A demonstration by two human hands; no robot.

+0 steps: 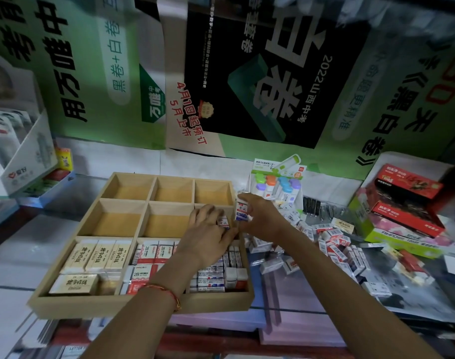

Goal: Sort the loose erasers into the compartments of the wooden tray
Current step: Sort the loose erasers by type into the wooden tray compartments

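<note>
Pinching an upright eraser by its narrow sides, the right grip hangs at the right edge of the tray, thumb and fingertips clamped on the printed sleeve. Just to its left, the left grip reaches into the right compartment of the middle row. Its fingers curl on a second eraser low in that cell, though they hide how firmly it is held. Right of the right grip and nearer the person, the pile of loose erasers sprawls on the surface. Below the left grip, the front cells hold cream erasers and 2B erasers in rows.

These blocks look small and very light, firm with a little give, and in no way fragile, so a thumb-and-finger pinch should be plenty. The sleeves look smooth and may be slick. Taking each eraser across the long side faces near the middle seems safest. A hold at the bare end could let the block slide out of its sleeve. Packing them on edge calls for a steadying finger, since neighbours may topple.
</note>
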